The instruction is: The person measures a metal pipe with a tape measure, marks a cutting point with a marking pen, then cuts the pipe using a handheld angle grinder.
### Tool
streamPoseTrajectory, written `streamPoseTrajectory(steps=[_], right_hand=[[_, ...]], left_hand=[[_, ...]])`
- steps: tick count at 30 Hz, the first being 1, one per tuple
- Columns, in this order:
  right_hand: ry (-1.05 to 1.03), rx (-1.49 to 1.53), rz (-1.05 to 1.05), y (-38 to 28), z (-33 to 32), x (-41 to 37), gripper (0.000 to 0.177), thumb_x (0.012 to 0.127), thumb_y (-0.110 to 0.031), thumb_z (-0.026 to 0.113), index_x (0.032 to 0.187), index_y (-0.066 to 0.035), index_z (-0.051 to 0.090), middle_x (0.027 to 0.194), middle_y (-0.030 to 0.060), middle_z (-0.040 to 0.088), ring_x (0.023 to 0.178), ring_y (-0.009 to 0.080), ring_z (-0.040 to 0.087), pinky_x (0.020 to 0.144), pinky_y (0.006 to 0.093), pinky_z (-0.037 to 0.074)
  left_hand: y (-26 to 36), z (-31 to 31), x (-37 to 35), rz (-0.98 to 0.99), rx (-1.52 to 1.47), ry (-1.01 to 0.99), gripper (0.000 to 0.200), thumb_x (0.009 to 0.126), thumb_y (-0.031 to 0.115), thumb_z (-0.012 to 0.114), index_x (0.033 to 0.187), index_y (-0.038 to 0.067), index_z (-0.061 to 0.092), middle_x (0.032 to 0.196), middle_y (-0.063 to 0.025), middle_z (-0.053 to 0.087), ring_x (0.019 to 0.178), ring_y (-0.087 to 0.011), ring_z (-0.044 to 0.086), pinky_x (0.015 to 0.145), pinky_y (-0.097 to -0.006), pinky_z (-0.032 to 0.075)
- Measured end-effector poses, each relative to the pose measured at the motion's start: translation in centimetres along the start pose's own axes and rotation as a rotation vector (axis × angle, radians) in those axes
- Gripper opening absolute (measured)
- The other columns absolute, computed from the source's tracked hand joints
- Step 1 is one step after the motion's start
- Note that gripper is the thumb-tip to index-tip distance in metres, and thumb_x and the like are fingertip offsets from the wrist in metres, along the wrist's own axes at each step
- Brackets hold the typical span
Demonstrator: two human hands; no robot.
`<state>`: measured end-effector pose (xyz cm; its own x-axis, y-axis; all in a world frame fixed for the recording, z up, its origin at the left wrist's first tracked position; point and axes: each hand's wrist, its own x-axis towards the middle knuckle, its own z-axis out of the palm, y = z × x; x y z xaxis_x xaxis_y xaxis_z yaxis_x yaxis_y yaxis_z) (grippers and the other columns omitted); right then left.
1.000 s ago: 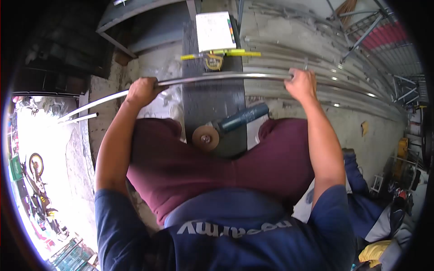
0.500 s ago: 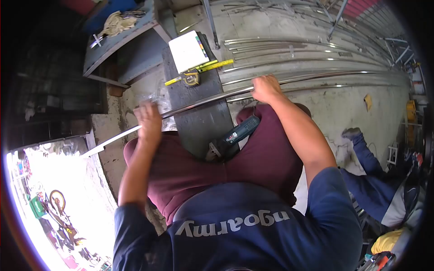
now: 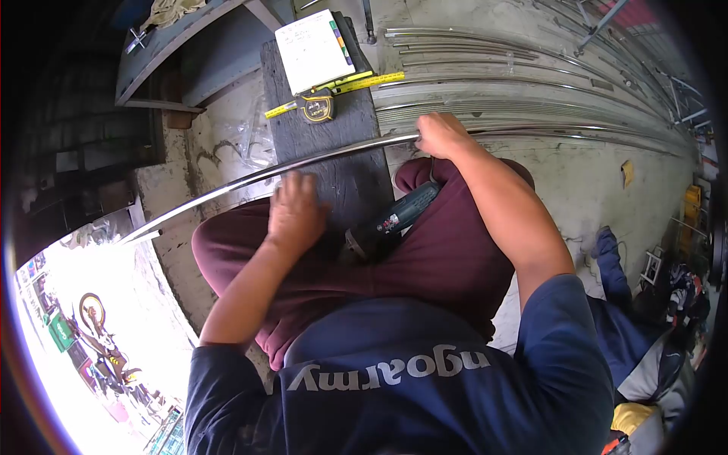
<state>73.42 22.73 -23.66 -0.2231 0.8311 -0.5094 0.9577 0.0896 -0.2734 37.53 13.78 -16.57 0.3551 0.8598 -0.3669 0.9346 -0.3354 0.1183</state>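
Likely tube positioning; right hand [image 3: 442, 135] grips metal tube [image 3: 341, 151] over counter [image 3: 349, 182]; left hand [image 3: 296, 216] near it, blurred, seems open; shifting calls for two-handed support.

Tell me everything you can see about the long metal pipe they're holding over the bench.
The metal pipe is thin, shiny and silver, like polished steel. It looks gently bowed, perhaps from the lens. It crosses above the dark bench, slanting toward the bright opening. The right hand grips it; the left hand is blurred close beside it, contact unclear. Its far right end is hard to distinguish from the pipes on the floor.
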Motion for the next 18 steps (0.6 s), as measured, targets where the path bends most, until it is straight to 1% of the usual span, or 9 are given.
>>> streamPoseTrajectory(steps=[2, 4, 5, 8, 12, 13, 15, 16, 18], right_hand=[[0.066, -0.007, -0.017, 0.5, -0.6, 0.8, 0.024, 0.088, -0.02, 0.079, 0.102, -0.001, 0.083, 0.103, 0.0251, 0.08, 0.099, 0.0444, 0.079, 0.092, 0.0519, 0.063], [0.119, -0.033, -0.018, 0.9, -0.3, 2.1, 0.023, 0.088, -0.02, 0.079, 0.101, -0.002, 0.083, 0.102, 0.0247, 0.081, 0.098, 0.0443, 0.079, 0.092, 0.051, 0.063], [0.086, -0.032, 0.019, 0.5, -1.0, 2.3, 0.02, 0.089, -0.019, 0.079, 0.1, -0.004, 0.085, 0.109, 0.0228, 0.082, 0.104, 0.0402, 0.08, 0.107, 0.0525, 0.056], [0.11, -0.064, 0.031, 0.0, -1.8, 2.6, 0.019, 0.09, -0.017, 0.078, 0.101, -0.004, 0.084, 0.107, 0.0226, 0.082, 0.104, 0.0404, 0.079, 0.113, 0.0547, 0.051], [0.217, -0.075, 0.057, -0.8, -1.5, 2.1, 0.014, 0.09, -0.016, 0.077, 0.094, -0.005, 0.084, 0.101, 0.0223, 0.082, 0.099, 0.0394, 0.08, 0.115, 0.0551, 0.048], [0.091, -0.092, 0.107, -1.5, -1.9, 1.9, 0.022, 0.088, -0.013, 0.079, 0.108, -0.004, 0.082, 0.118, 0.0234, 0.08, 0.116, 0.0371, 0.077, 0.117, 0.0582, 0.046], [0.334, -0.274, -0.086, -4.4, -0.9, -0.8, 0.051, 0.083, -0.012, 0.083, 0.132, -0.003, 0.072, 0.145, 0.025, 0.068, 0.138, 0.0391, 0.064, 0.121, 0.0621, 0.043], [0.217, -0.291, -0.179, -7.5, -2.2, -3.6, 0.08, 0.078, -0.012, 0.085, 0.152, -0.003, 0.058, 0.161, 0.0242, 0.053, 0.151, 0.0425, 0.05, 0.125, 0.0645, 0.039], [0.036, -0.066, -0.405, -10.9, 0.5, -7.0, 0.091, 0.075, -0.017, 0.083, 0.16, -0.006, 0.053, 0.166, 0.0264, 0.048, 0.156, 0.0454, 0.044, 0.131, 0.0644, 0.032]], left_hand=[[-5.5, 0.4, 0.2, -0.105, 0.212, 0.08, 0.079, 0.097, 0.038, 0.08, 0.16, 0.002, 0.047, 0.156, -0.0216, 0.049, 0.147, -0.0401, 0.05, 0.122, -0.0586, 0.043], [-10.6, -2.3, 1.8, -0.321, 0.248, -0.155, 0.088, 0.105, 0.05, 0.07, 0.17, 0.002, 0.037, 0.17, -0.0241, 0.039, 0.163, -0.0372, 0.034, 0.131, -0.0675, 0.03], [-13.3, -2.4, 2.2, -0.371, 0.292, -0.143, 0.085, 0.108, 0.053, 0.065, 0.17, 0.002, 0.037, 0.172, -0.0228, 0.038, 0.165, -0.0377, 0.032, 0.132, -0.0687, 0.027], [-21.5, -1.9, 3.5, -0.39, 0.194, -0.276, 0.077, 0.114, 0.058, 0.051, 0.169, 0.005, 0.039, 0.175, -0.0196, 0.039, 0.168, -0.0407, 0.025, 0.134, -0.0725, 0.017], [-25.2, 2.1, 4.7, -0.355, 0.179, -0.28, 0.063, 0.115, 0.051, 0.052, 0.157, 0.003, 0.048, 0.162, -0.0227, 0.054, 0.155, -0.044, 0.045, 0.13, -0.0669, 0.028], [-25.6, 2.9, 5.0, -0.323, 0.131, -0.225, 0.057, 0.115, 0.046, 0.057, 0.152, 0.003, 0.051, 0.156, -0.025, 0.058, 0.15, -0.0455, 0.05, 0.125, -0.0631, 0.034], [-26.2, 3.9, 4.9, -0.268, 0.092, -0.216, 0.057, 0.114, 0.044, 0.059, 0.153, 0.002, 0.051, 0.155, -0.0263, 0.058, 0.15, -0.0463, 0.05, 0.125, -0.062, 0.035], [-26.7, 3.4, 5.0, -0.254, 0.081, -0.199, 0.058, 0.113, 0.043, 0.06, 0.153, 0.002, 0.05, 0.154, -0.0269, 0.059, 0.15, -0.0468, 0.049, 0.124, -0.0615, 0.036], [-27.2, 4.5, 4.5, -0.276, -0.1, -0.111, 0.047, 0.11, 0.031, 0.063, 0.142, -0.003, 0.055, 0.147, -0.0297, 0.059, 0.143, -0.0501, 0.052, 0.121, -0.0589, 0.041]])
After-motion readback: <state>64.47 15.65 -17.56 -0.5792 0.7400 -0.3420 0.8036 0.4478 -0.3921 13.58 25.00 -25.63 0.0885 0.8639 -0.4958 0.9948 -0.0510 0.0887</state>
